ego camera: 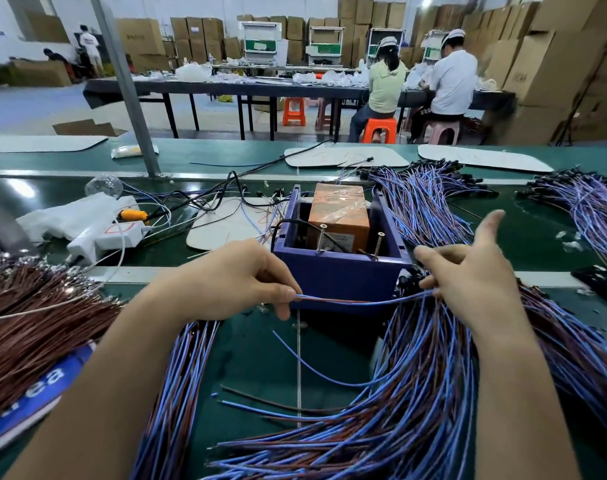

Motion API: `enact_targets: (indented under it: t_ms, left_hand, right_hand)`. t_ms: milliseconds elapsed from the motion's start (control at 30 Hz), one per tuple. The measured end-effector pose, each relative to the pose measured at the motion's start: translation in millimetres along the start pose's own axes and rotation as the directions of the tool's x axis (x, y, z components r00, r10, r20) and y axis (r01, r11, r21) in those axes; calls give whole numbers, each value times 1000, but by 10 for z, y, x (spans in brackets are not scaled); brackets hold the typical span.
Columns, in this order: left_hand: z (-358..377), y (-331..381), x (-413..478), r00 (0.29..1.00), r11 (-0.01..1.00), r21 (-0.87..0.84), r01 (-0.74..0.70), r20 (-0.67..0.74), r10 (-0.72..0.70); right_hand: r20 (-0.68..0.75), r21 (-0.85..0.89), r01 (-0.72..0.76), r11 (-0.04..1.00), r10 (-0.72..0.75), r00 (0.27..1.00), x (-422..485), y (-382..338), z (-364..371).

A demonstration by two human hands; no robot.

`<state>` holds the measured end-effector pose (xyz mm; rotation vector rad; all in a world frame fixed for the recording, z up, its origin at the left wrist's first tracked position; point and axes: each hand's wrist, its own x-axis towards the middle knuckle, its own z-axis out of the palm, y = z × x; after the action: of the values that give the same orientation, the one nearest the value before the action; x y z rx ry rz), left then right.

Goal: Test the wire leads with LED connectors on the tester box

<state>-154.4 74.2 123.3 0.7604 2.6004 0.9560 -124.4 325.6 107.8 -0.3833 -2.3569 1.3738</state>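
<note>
This thin wire lead [347, 301] looks light and limp, best held near its ends: my left hand [239, 282] pinches it in its fingers [290, 292], but I cannot tell whether my right hand [468, 282] grips it.

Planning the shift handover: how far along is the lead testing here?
Done, possibly: bundles laid behind the tester box. In hand: one wire lead held by left hand and right hand, not yet on the box. Left: the large pile below the right hand.
</note>
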Motion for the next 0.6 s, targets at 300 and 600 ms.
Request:
enact_targets:
  t_ms: [300,600]
  left_hand:
    - [105,30,72,988,990,-138,3,-151,-24]
    - [50,74,49,960,922,-382,-69,-278,-44]
  right_hand:
    - [487,49,366,929,-342,804,-332,-414,438]
    - [360,70,393,917,-391,847,-318,-421,541]
